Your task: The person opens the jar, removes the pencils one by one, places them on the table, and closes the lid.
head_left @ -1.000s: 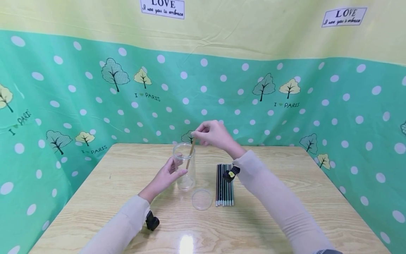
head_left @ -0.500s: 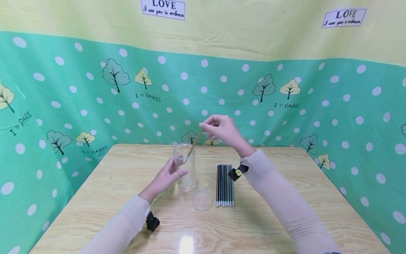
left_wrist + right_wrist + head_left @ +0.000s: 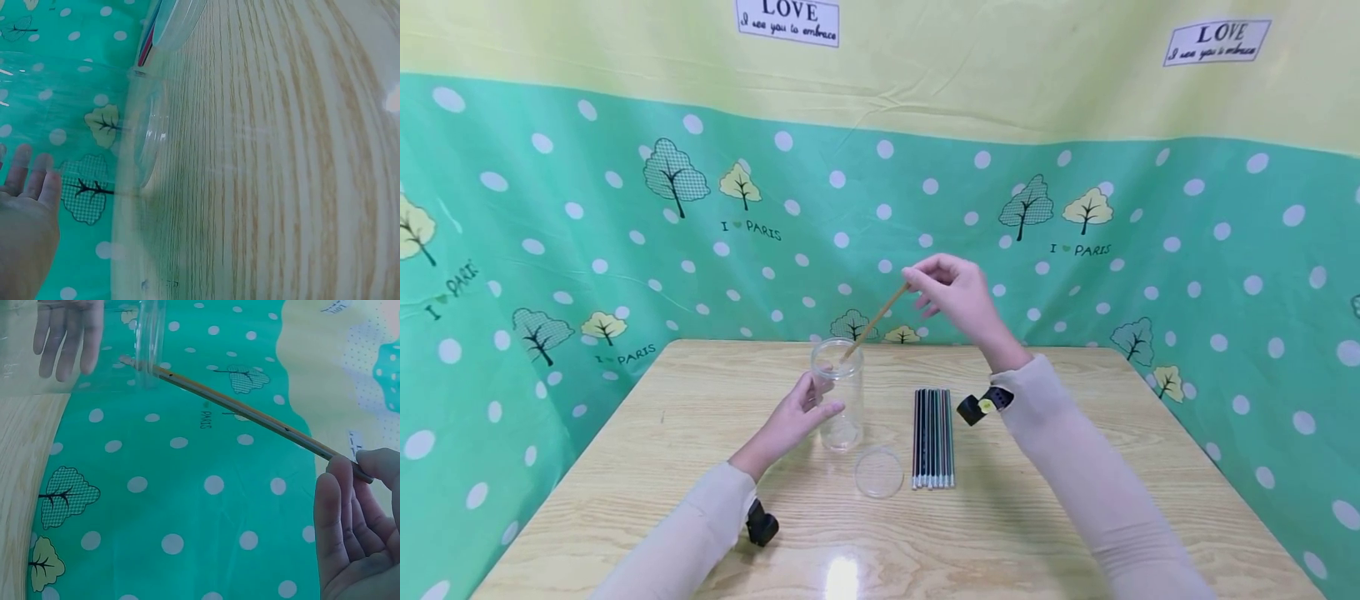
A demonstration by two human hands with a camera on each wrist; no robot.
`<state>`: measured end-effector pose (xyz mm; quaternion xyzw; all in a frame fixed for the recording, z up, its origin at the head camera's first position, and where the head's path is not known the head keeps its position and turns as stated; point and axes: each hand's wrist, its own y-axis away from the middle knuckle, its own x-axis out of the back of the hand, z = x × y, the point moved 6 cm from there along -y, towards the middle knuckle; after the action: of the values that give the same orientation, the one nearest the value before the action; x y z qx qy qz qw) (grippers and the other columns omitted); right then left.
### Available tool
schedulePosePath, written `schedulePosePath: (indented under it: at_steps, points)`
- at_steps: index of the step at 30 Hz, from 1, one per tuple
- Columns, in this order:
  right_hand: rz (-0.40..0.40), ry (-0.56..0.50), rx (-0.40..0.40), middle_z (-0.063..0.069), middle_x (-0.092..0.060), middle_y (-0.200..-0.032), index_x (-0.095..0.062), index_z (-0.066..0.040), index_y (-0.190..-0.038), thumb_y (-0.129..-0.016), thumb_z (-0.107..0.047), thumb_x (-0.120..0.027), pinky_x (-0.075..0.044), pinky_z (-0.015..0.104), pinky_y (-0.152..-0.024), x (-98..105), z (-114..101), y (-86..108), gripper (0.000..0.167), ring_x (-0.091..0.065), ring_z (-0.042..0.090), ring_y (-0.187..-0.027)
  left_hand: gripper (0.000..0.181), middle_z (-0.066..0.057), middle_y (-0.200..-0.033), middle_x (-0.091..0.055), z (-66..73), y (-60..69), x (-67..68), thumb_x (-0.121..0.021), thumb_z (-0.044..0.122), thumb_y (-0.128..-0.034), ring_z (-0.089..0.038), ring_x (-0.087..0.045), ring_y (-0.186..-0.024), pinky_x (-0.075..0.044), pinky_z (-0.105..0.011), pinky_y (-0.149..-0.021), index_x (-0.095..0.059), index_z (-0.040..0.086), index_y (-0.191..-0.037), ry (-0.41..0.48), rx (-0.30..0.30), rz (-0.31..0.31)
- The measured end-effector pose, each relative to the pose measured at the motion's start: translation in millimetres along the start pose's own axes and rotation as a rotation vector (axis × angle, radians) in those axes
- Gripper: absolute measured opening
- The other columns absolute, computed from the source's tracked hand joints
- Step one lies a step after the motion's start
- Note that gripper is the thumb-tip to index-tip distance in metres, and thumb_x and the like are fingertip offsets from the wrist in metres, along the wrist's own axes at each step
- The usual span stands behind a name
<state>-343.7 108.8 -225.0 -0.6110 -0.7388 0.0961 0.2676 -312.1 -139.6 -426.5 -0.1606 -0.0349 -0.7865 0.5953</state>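
A tall clear jar (image 3: 842, 421) with an open mouth stands upright near the table's middle. My left hand (image 3: 790, 425) holds it from the left; in the left wrist view its fingers (image 3: 37, 181) show beside the see-through wall. Above and to the right, my right hand (image 3: 961, 298) pinches a yellowish, dark-striped pencil (image 3: 880, 315) by its upper end between thumb and fingers. The pencil slants down to the left, its eraser end just inside the jar's mouth, as the right wrist view of the pencil (image 3: 244, 411) shows. No other pencil shows inside the jar.
Several dark striped pencils (image 3: 932, 437) lie side by side right of the jar, eraser ends toward me. A clear round lid (image 3: 878, 472) lies flat in front of the jar. Behind the wooden table (image 3: 1045, 500) hangs a green and yellow curtain (image 3: 925, 208).
My right hand has moved up and to the right, drawing the pencil mostly out of the jar and tilting it further over. The left hand and jar have stayed put.
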Motion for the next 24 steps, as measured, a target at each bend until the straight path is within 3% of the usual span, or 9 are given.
schedulePosePath:
  at_steps: [4,10,16,24]
  points:
    - [0.053,-0.01,0.009,0.011,-0.073,-0.097,-0.07,-0.003,-0.107,-0.094,-0.035,-0.072,-0.062,0.038,-0.064,13,-3,3.5,0.035,-0.068,0.027,-0.073,0.068,-0.022,-0.154,-0.037,1.0,-0.3,-0.3,-0.067,0.031,-0.0983,-0.046,-0.032,-0.142,-0.03,-0.059,-0.114,-0.031,0.017,-0.154,0.001,-0.015,-0.003]
    - [0.09,-0.017,0.013,0.009,-0.074,-0.097,-0.07,-0.003,-0.11,-0.094,-0.038,-0.071,-0.061,0.037,-0.063,27,-3,6.8,0.038,-0.068,0.035,-0.076,0.071,-0.02,-0.153,-0.039,0.7,0.5,1.2,-0.069,0.04,-0.0956,-0.042,-0.034,-0.142,-0.03,-0.057,-0.114,-0.033,0.017,-0.153,-0.011,-0.014,0.006]
    - [0.15,-0.006,0.008,0.009,-0.073,-0.097,-0.069,-0.003,-0.11,-0.094,-0.039,-0.072,-0.061,0.035,-0.062,44,-1,12.5,0.04,-0.068,0.023,-0.073,0.065,-0.022,-0.152,-0.039,-1.7,-1.1,-0.7,-0.068,0.032,-0.0976,-0.046,-0.034,-0.141,-0.032,-0.058,-0.113,-0.035,0.018,-0.151,0.007,-0.02,0.0]
    - [0.176,-0.039,-0.047,0.011,-0.071,-0.098,-0.069,-0.004,-0.111,-0.096,-0.034,-0.07,-0.06,0.031,-0.063,62,15,21.1,0.034,-0.065,0.019,-0.072,0.065,-0.021,-0.153,-0.038,-1.6,-0.5,-0.6,-0.067,0.033,-0.0979,-0.044,-0.033,-0.142,-0.032,-0.058,-0.113,-0.034,0.017,-0.151,-0.002,-0.019,0.0]
